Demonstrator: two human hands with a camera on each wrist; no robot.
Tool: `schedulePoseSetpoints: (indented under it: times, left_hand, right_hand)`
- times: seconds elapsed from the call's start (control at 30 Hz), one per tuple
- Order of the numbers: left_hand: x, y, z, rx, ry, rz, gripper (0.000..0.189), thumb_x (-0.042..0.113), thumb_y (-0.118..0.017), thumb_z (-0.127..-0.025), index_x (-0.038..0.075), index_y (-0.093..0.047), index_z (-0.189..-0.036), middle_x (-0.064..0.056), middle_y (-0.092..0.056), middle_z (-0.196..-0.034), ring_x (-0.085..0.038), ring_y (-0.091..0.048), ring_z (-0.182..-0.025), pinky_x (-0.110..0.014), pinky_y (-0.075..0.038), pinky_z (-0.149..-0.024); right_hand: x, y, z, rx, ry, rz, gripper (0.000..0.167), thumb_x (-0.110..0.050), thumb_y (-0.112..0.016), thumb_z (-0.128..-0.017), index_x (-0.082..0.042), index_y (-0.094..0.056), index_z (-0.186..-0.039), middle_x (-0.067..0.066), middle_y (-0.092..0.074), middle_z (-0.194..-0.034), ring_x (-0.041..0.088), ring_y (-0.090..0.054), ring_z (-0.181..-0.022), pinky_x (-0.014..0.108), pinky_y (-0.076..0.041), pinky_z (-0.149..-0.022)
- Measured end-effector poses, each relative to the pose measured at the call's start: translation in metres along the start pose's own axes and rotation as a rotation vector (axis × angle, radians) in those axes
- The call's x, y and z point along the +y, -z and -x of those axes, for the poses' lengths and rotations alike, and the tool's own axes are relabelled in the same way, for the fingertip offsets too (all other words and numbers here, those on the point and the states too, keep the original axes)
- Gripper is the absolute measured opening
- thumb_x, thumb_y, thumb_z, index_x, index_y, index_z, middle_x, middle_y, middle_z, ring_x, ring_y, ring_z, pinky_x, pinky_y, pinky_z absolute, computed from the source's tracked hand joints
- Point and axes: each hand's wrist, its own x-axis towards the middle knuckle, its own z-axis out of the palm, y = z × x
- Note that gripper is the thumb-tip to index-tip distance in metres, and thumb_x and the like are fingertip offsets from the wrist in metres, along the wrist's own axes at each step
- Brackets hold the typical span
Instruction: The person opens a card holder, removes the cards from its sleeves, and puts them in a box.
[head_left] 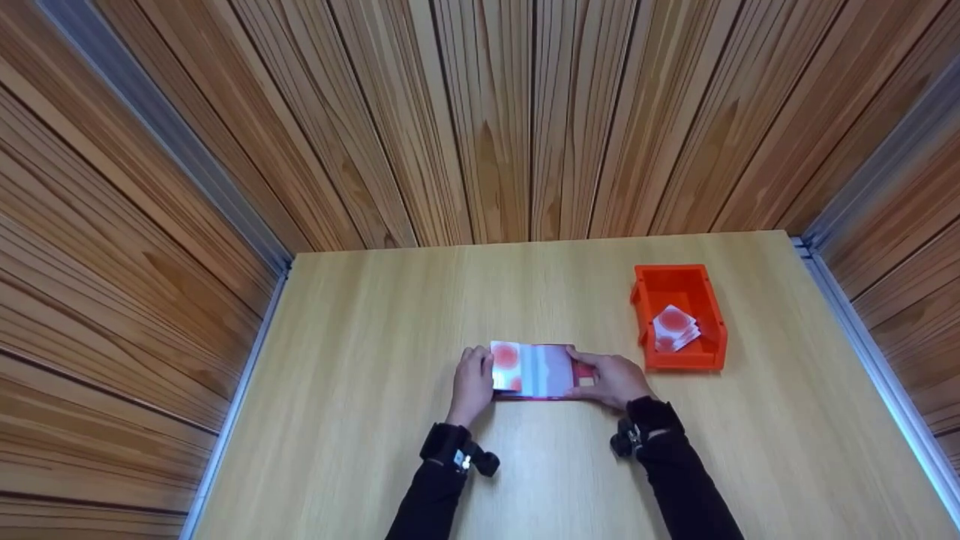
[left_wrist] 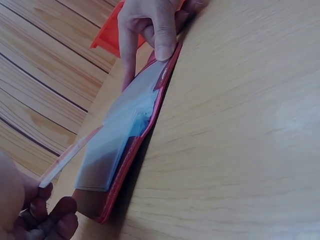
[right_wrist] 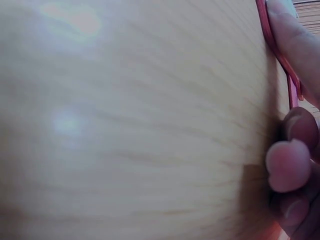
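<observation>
A red card holder (head_left: 581, 369) lies open on the table, its clear plastic sleeves (left_wrist: 102, 155) spread across it. My left hand (head_left: 472, 381) pinches a white card with red circles (head_left: 506, 358) by its left edge. In the left wrist view the card (left_wrist: 70, 156) tilts up, its far end at the mouth of a sleeve. At the holder's right end, my right hand (head_left: 616, 380) grips it, the thumb (left_wrist: 164, 47) pressing down on the sleeves near the edge. Only the holder's red edge (right_wrist: 274, 45) and curled fingers show in the right wrist view.
An orange bin (head_left: 682, 362) stands on the table to the right, beyond my right hand. Several similar cards (head_left: 675, 328) lie in its near part. Wood-panelled walls (head_left: 487, 120) with metal corner posts enclose the table (head_left: 360, 330) at the back and sides.
</observation>
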Motion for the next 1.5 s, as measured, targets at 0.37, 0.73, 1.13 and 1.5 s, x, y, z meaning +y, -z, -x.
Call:
schedulePoseSetpoints:
  times: [0.37,0.73,1.13,1.5]
  left_hand:
    - [0.003,-0.001,-0.001,0.010,0.008,0.044,0.017,0.007,-0.052,-0.107,0.001,-0.061,-0.094,-0.008,-0.056,-0.091,-0.018,-0.052,-0.085,-0.034,-0.049,-0.078]
    - [0.021,-0.006,-0.001,0.076,-0.052,0.147,0.018,0.010,-0.054,-0.107,0.002,-0.062,-0.093,-0.008,-0.056,-0.091,-0.018,-0.053,-0.086,-0.030,-0.047,-0.079]
    - [0.052,-0.011,-0.002,0.077,-0.080,0.240,0.020,0.015,-0.054,-0.107,0.004,-0.062,-0.093,-0.003,-0.053,-0.089,-0.011,-0.048,-0.082,-0.025,-0.043,-0.074]
    - [0.063,-0.020,-0.002,0.023,-0.052,0.206,0.019,0.017,-0.056,-0.107,0.008,-0.063,-0.091,0.001,-0.052,-0.087,-0.012,-0.047,-0.084,-0.030,-0.039,-0.084]
  right_hand:
    - [-0.001,0.001,0.001,-0.007,-0.016,-0.001,0.095,-0.057,-0.087,-0.075,-0.027,-0.046,-0.155,0.013,-0.058,-0.150,0.031,-0.060,-0.128,0.055,-0.048,-0.110]
    - [-0.005,0.012,0.007,-0.016,-0.049,-0.042,0.076,-0.042,-0.079,-0.091,-0.024,-0.046,-0.157,0.018,-0.066,-0.136,0.032,-0.061,-0.117,0.051,-0.050,-0.104]
    - [-0.045,0.012,0.007,0.020,0.006,-0.647,0.046,-0.043,-0.047,-0.110,-0.004,-0.069,-0.108,0.004,-0.051,-0.063,0.021,-0.051,-0.055,0.029,-0.050,-0.054]
    - [-0.053,0.012,0.006,0.063,0.045,-0.696,0.027,-0.022,-0.057,-0.107,0.003,-0.063,-0.098,-0.001,-0.049,-0.064,0.039,-0.053,-0.057,0.024,-0.042,-0.048]
